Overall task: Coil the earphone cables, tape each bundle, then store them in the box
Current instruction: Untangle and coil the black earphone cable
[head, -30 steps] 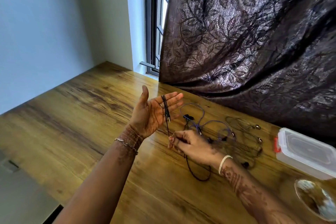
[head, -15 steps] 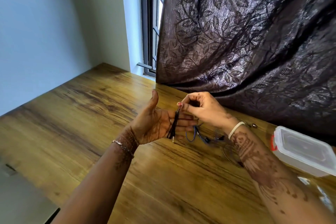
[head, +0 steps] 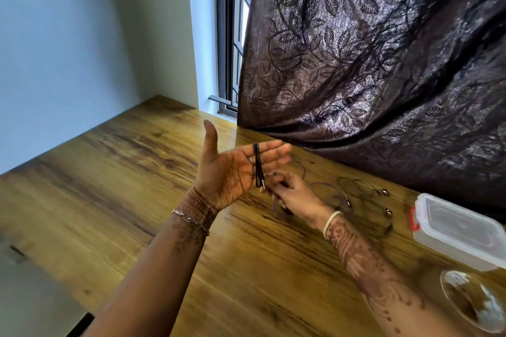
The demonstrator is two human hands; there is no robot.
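The left hand (head: 232, 172) is raised above the wood-grain tabletop (head: 137, 186), palm up, thumb pointing upward. Its grip is open: the fingers are straight and held together. A dark, thin earphone cable (head: 257, 164) is looped several times across those fingers, and a metal plug tip hangs at the lower edge of the palm.

The right hand (head: 293, 194) sits just below and beside the left palm. Its grip is closed, the fingers curled in a pinch on the same earphone cable near the plug end. Motion blur hides the exact fingertip contact. A purplish length of the cable trails from this hand onto the tabletop.

A second earphone set (head: 364, 200), with an olive-dark cord and metallic buds, lies loose on the tabletop to the right, apart from both hands. A translucent rectangular plastic box (head: 460, 230) with a red latch stands further right, its lid on. A clear glass dish (head: 471, 301) sits near the box at the frame's lower right corner. A dark leaf-patterned curtain (head: 383, 49) hangs behind the tabletop.
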